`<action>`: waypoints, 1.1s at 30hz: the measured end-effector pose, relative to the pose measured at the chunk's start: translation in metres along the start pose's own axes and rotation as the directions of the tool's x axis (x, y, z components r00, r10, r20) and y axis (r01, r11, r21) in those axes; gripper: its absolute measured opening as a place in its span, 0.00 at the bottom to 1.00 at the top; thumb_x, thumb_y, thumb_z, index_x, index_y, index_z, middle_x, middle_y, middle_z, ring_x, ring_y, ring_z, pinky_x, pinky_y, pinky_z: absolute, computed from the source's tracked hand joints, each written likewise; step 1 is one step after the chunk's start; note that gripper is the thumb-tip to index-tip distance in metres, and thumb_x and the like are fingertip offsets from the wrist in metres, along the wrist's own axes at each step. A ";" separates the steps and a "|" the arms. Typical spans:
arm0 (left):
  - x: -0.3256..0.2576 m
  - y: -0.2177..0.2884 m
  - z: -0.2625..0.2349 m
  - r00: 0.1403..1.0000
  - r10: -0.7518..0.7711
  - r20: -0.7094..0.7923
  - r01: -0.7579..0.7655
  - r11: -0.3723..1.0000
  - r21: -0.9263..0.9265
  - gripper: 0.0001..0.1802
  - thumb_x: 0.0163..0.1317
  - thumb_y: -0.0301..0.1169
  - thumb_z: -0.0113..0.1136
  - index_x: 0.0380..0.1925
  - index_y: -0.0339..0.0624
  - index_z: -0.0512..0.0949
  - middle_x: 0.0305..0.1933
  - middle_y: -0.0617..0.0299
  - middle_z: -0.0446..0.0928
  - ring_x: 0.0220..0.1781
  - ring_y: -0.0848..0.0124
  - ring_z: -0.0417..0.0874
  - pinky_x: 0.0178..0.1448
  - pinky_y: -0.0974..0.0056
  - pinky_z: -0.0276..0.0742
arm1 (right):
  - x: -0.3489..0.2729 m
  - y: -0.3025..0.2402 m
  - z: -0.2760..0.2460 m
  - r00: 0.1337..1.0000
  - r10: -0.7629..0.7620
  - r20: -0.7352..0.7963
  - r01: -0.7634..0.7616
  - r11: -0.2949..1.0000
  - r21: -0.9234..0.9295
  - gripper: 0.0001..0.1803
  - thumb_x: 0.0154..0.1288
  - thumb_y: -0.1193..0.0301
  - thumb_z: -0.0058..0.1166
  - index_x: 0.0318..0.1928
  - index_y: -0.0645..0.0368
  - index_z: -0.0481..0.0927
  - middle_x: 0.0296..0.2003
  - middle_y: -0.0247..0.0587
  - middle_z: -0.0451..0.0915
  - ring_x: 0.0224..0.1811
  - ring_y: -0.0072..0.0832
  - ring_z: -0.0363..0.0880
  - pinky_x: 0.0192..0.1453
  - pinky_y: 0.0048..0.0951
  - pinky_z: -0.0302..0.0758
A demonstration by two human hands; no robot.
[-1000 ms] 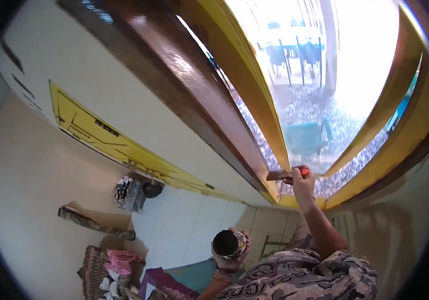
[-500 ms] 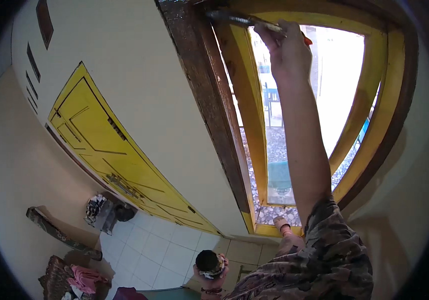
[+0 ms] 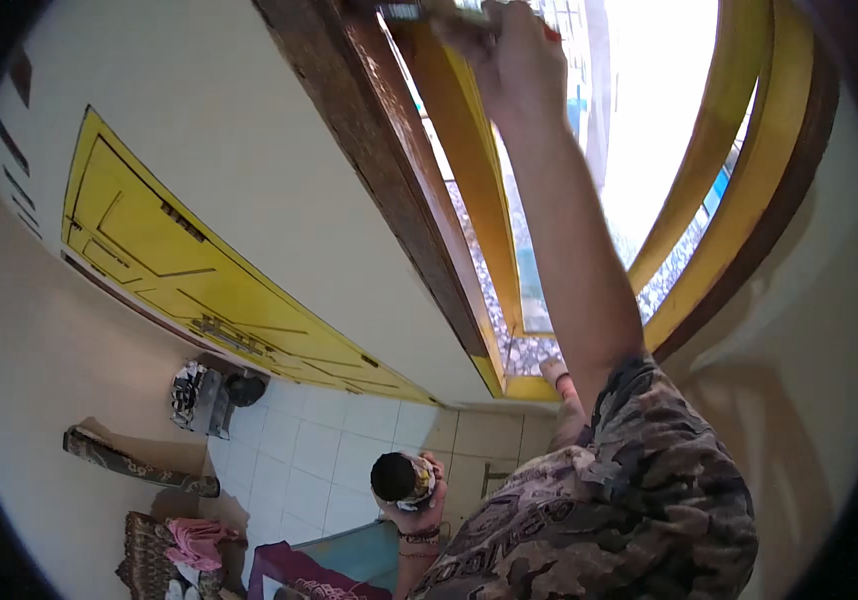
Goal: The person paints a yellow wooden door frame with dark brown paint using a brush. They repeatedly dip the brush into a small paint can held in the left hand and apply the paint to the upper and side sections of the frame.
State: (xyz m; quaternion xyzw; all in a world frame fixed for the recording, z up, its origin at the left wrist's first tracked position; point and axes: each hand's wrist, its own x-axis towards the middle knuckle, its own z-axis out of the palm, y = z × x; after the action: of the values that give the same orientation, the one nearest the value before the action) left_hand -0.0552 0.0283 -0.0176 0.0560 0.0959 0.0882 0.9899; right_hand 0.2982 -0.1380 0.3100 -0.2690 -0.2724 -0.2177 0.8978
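Note:
My right hand is raised at the top, its fingers closed around the handle of a paintbrush. The brush head is at the upper edge, against the dark brown window frame; its tip is partly cut off and blurred. Wet-looking brown shines on the frame near it. Low in the view, my left hand is wrapped around a small round container. Its open top shows a dark content, which looks like paint. Bracelets circle that wrist.
Yellow window sashes surround a bright outdoor view. What looks like a bare foot rests on the yellow sill. A yellow door stands left. Below are a purple cloth, a rolled mat, pink cloth and a bag.
My view has shifted, so the window sits higher in the picture. My right hand with the brush now appears farther left and higher. My left hand still holds the container, slightly higher.

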 end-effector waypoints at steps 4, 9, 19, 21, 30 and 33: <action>0.006 0.006 -0.010 0.994 -0.053 0.093 0.044 0.994 0.097 0.35 0.53 0.61 0.52 0.55 0.52 0.68 0.51 0.42 0.67 0.46 0.50 0.72 0.21 0.65 0.73 | -0.109 0.037 -0.095 0.902 0.353 -0.249 -0.329 0.935 0.133 0.05 0.62 0.76 0.47 0.29 0.64 0.70 0.28 0.40 0.74 0.38 0.41 0.83 0.41 0.36 0.85; 0.017 0.004 -0.004 0.992 -0.124 -0.016 0.125 0.984 0.129 0.33 0.55 0.61 0.49 0.52 0.50 0.67 0.49 0.41 0.68 0.43 0.49 0.74 0.19 0.65 0.74 | -0.280 0.100 -0.284 0.591 0.495 -0.637 -0.686 0.723 -0.074 0.06 0.61 0.75 0.51 0.32 0.65 0.70 0.29 0.41 0.74 0.27 0.34 0.81 0.35 0.32 0.85; 0.024 -0.001 -0.001 0.987 -0.157 0.030 0.151 0.975 0.163 0.30 0.58 0.56 0.53 0.54 0.51 0.65 0.51 0.41 0.66 0.47 0.48 0.73 0.18 0.65 0.74 | -0.203 0.062 -0.160 0.867 0.369 -0.336 -0.456 0.858 -0.235 0.04 0.61 0.78 0.47 0.32 0.67 0.73 0.28 0.43 0.78 0.28 0.27 0.80 0.33 0.29 0.82; 0.028 -0.007 0.001 0.982 -0.191 0.006 0.189 0.976 0.110 0.28 0.59 0.52 0.54 0.54 0.52 0.65 0.51 0.41 0.65 0.47 0.48 0.72 0.19 0.66 0.74 | -0.179 0.042 -0.156 0.886 0.365 -0.285 -0.384 0.923 -0.010 0.03 0.61 0.79 0.47 0.34 0.66 0.72 0.30 0.48 0.78 0.31 0.33 0.82 0.36 0.33 0.83; 0.049 -0.013 0.010 0.969 -0.246 -0.033 0.248 0.961 0.122 0.23 0.63 0.47 0.52 0.55 0.52 0.68 0.50 0.42 0.66 0.46 0.50 0.71 0.19 0.65 0.75 | -0.369 0.134 -0.328 0.559 0.574 -0.598 -0.726 0.687 -0.019 0.03 0.63 0.78 0.49 0.36 0.64 0.74 0.32 0.42 0.76 0.34 0.30 0.81 0.38 0.31 0.82; 0.054 -0.014 0.009 0.967 -0.253 -0.010 0.252 0.956 0.148 0.22 0.64 0.45 0.51 0.55 0.51 0.68 0.49 0.42 0.66 0.45 0.51 0.71 0.18 0.66 0.75 | -0.376 0.131 -0.323 0.540 0.525 -0.658 -0.740 0.669 -0.073 0.03 0.63 0.79 0.49 0.36 0.66 0.75 0.33 0.40 0.76 0.33 0.29 0.80 0.39 0.29 0.82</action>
State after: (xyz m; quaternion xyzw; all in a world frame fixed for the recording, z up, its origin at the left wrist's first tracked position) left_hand 0.0012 0.0241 -0.0206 0.1170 0.1042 -0.0464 0.9866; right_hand 0.2040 -0.1408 -0.1937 -0.4207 0.1791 0.0127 0.8892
